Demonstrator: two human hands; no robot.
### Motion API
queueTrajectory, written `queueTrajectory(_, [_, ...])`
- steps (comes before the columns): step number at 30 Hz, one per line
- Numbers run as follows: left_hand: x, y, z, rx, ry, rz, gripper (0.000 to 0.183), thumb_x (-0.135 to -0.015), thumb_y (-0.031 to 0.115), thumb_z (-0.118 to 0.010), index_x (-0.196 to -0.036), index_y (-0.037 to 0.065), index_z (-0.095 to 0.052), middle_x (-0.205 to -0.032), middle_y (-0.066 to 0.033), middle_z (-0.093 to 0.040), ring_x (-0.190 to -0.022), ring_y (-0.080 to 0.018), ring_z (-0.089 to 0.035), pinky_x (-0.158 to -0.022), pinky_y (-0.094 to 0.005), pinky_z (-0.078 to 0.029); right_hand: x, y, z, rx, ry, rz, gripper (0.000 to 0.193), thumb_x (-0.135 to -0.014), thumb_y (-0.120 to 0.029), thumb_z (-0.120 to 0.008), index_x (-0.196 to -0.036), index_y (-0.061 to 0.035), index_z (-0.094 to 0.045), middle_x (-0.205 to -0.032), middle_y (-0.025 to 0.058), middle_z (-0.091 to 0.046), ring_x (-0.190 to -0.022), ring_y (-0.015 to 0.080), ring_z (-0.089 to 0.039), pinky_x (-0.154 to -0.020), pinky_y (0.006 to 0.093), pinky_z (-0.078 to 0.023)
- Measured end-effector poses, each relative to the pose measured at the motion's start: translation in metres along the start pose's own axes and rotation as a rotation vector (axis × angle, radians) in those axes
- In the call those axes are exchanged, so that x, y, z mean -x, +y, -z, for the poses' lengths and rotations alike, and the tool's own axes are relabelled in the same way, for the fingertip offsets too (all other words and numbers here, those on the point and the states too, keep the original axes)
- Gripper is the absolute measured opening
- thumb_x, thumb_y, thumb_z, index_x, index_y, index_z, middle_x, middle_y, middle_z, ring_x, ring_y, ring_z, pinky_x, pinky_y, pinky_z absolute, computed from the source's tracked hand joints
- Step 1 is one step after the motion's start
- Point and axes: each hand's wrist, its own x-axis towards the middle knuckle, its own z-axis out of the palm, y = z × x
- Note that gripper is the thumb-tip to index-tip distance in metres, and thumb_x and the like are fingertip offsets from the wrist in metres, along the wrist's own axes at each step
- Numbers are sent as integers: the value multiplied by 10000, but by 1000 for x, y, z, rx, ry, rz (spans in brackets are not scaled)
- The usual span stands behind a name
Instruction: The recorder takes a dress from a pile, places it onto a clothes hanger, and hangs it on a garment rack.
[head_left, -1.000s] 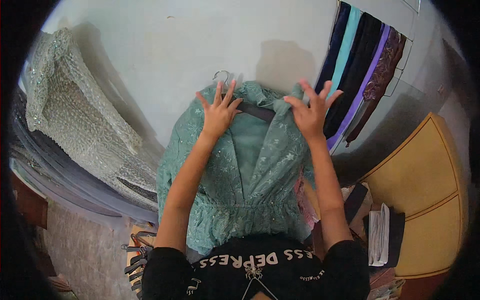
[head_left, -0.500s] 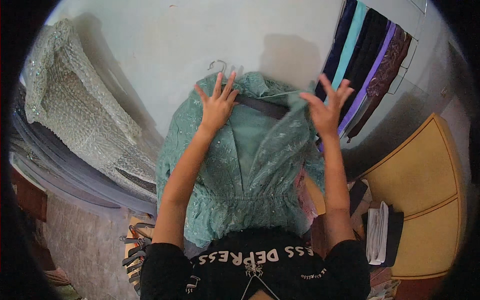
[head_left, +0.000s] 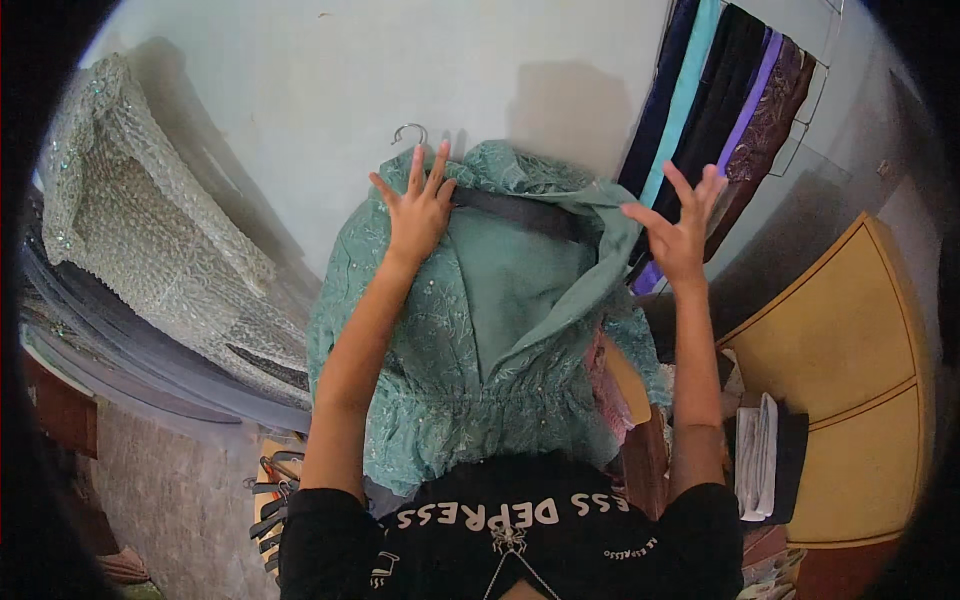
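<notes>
A green embroidered dress (head_left: 430,320) with a gathered waist is spread in front of me on a dark hanger (head_left: 525,215), its metal hook (head_left: 408,132) showing at the top left. My left hand (head_left: 420,215) rests by the dress's left shoulder and neckline, fingers spread. At the right, my right hand (head_left: 685,235) has its fingers apart, and its thumb touches the edge of the front flap (head_left: 605,235). That flap stands folded away from the hanger, so the plain lining (head_left: 525,295) shows. The fingers' undersides are hidden.
A pale beaded gown (head_left: 165,190) hangs at the left above grey fabric. Several folded cloths (head_left: 690,110) hang from a wire rack at the upper right. A yellow padded panel (head_left: 840,390) and folded white cloth (head_left: 757,455) stand right; several clip hangers (head_left: 270,510) are lower left.
My right hand has moved right and a little down, drawing the front flap outward and showing more lining. My left hand has shifted slightly left.
</notes>
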Motion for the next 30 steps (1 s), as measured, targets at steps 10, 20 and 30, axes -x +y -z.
queueTrajectory(10, [-26, 28, 6, 52, 80, -82, 313, -648, 216, -672, -959, 208, -638, -1432, 50, -253, -1340, -243, -173, -888, -755, 73, -57, -50, -69, -19, 21, -166, 169, -747, -207, -637, -884, -302, -661, -1321, -69, -380, -1298, 374, -201, -946, 713, 9])
queueTrajectory(20, [-11, 12, 23, 144, 23, 41, 503, -701, 376, -662, -1183, 303, -537, -1454, -19, -205, -1341, -319, -137, -871, -759, 36, -27, -77, -85, -152, -147, -364, 243, -785, -273, -622, -1028, -258, -634, -1366, 79, -315, -1299, 429, -157, -923, 724, -21])
queueTrajectory(30, [68, 42, 81, 371, -25, 277, 189, -724, 299, -657, -895, 223, -688, -1437, -98, -239, -1326, -403, -122, -885, -738, 67, 67, -149, -34, -420, -391, -352, 208, -703, -325, -692, -890, -235, -678, -1357, 78, -345, -1304, 449, -120, -921, 720, 22])
